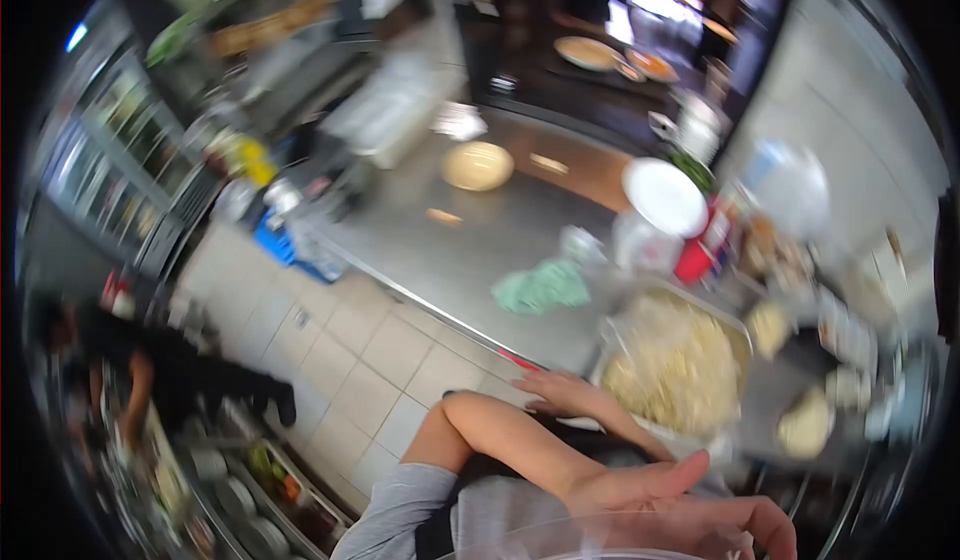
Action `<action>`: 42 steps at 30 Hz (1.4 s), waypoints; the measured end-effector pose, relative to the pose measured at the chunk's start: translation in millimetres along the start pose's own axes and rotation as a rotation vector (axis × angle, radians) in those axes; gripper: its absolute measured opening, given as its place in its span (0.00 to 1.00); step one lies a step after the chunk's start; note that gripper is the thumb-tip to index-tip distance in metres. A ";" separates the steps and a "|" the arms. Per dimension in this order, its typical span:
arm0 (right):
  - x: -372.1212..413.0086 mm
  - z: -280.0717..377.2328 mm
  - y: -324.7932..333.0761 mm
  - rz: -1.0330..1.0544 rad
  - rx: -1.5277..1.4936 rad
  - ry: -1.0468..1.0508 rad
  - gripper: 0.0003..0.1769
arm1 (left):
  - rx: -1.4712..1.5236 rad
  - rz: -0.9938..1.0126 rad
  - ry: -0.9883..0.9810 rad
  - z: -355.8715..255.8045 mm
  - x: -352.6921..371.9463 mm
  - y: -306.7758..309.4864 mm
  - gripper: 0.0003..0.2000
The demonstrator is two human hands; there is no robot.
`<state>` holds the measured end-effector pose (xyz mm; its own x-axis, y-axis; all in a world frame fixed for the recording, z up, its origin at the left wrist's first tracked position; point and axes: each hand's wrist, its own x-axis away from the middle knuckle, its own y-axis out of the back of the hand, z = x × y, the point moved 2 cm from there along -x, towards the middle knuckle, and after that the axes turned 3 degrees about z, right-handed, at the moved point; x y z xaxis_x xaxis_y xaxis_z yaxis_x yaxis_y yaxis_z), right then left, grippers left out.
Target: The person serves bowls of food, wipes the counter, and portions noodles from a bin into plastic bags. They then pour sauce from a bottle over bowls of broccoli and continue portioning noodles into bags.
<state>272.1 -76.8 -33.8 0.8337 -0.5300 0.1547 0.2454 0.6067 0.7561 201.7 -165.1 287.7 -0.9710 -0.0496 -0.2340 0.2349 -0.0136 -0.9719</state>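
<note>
My left arm, in a grey sleeve, crosses the bottom of the view. My left hand (640, 495) is close to the camera, thumb apart from the curved fingers. A clear plastic edge (510, 542) overlaps it, blurring the fingers; I see nothing held. Beyond that forearm, my right hand (565, 395) reaches leftward by the counter edge with its fingers stretched out. Near its fingertips is a thin red strip (518, 360), too blurred to name. Just right of this hand stands a tub of pale shredded food (650, 385), partly under clear plastic film.
The steel counter (400, 230) holds a green cloth (543, 288), a yellowish bowl (478, 166) and white plates (664, 197). Pale dough-like lumps (805, 426) lie at right. A person in dark clothes (170, 360) bends over a counter at left. Tiled floor (365, 355) lies between.
</note>
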 end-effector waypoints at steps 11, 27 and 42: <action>148.1 53.2 43.0 -0.453 -0.517 -0.368 0.16 | 0.017 0.666 0.644 19.0 -58.5 54.6 0.44; 263.4 32.0 6.3 -1.016 -0.008 -0.958 0.22 | -1.386 -0.370 0.103 -155.2 25.4 231.1 0.18; 255.9 4.0 30.1 -1.806 -1.341 0.031 0.38 | -2.478 -0.254 -0.468 -20.8 -131.2 287.4 0.07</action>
<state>490.8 -196.5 31.1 -0.5781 -0.8160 -0.0012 0.5937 -0.4196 -0.6866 395.7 -141.8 38.5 -0.8161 -0.3331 -0.4722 -0.5770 0.5145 0.6343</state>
